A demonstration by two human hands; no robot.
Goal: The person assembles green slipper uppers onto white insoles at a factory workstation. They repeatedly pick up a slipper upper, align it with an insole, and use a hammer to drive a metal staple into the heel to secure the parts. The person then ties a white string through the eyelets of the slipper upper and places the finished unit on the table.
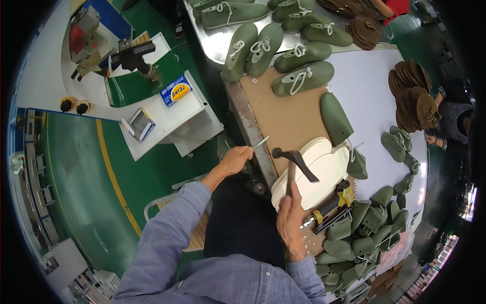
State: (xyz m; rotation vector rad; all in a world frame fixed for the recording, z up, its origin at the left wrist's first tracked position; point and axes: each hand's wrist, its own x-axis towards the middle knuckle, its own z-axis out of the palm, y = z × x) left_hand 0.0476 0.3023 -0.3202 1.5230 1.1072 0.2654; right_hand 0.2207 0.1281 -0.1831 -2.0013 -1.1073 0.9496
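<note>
My left hand (236, 160) is closed around a thin metal rod-like tool (261, 142) whose tip points up and right over the table's edge; its exact kind I cannot make out. In my right hand (290, 218) is a hammer (301, 163), held by its handle with the dark curved head raised. Beneath the hammer lie several cream insole-shaped pieces (326, 178), stacked overlapping on a brown board (276, 109). A green shoe last (334, 119) rests just beyond them. Right of the insoles, a yellow-and-black nail or staple gun (334, 202) lies on the table.
Green lasts with white laces (304, 78) fill the far table; loose lasts (364, 228) are piled at near right. Brown stacked shoe pieces (415, 101) stand at the right, near another person's hand (431, 139). At left, a white side table (177, 119) holds a blue-and-yellow box (176, 90).
</note>
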